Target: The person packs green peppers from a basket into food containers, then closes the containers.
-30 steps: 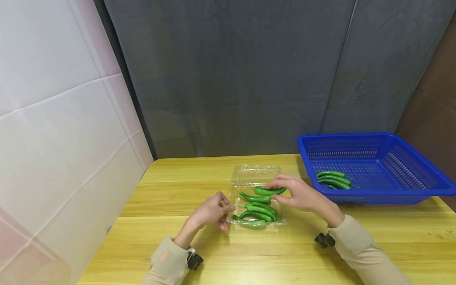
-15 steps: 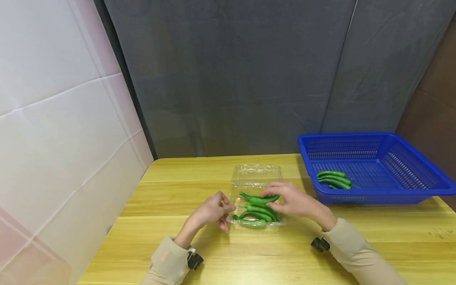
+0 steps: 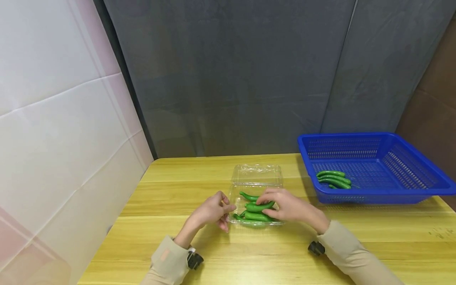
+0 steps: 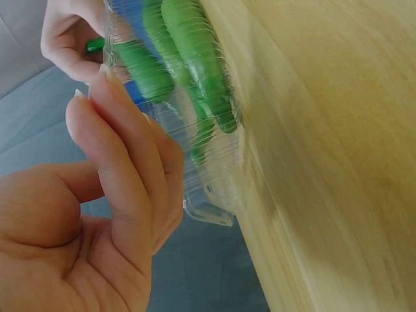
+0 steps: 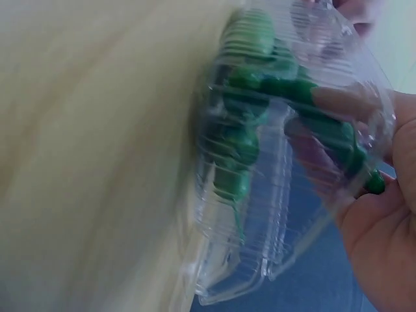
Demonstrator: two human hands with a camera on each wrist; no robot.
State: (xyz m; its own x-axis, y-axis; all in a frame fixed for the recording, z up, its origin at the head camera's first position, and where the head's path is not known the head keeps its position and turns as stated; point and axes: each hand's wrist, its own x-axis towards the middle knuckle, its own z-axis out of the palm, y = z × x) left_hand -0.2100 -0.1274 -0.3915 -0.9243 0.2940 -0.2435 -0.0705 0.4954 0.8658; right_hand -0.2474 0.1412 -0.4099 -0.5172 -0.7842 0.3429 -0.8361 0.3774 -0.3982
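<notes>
Green peppers [image 3: 256, 217] lie beside one another in a clear plastic container [image 3: 236, 196] on the wooden table [image 3: 178, 245], mostly stretched from left to right, some partly hidden by fingers. The container's clear lid [image 3: 257, 174] is folded back on the far side. The right hand [image 3: 288, 204] reaches in from the right, thumb and fingers bent round one pepper [image 3: 261, 207], which it pinches over the others; whether that pepper touches those under it cannot be told. The left hand [image 3: 210, 209] is at the container's left side, its fingers curled and close to the thumb, gripping the plastic edge. Farther right, a blue perforated basket [image 3: 374, 194] stands near the table's far edge, with a few loose peppers [image 3: 335, 180] in its near left corner. Both arms wear beige sleeves [image 3: 350, 253], each with a small black device [image 3: 194, 260] at the cuff. Dark grey fabric [image 3: 228, 79] hangs beyond the table, and white fabric [image 3: 60, 71] covers the left.
</notes>
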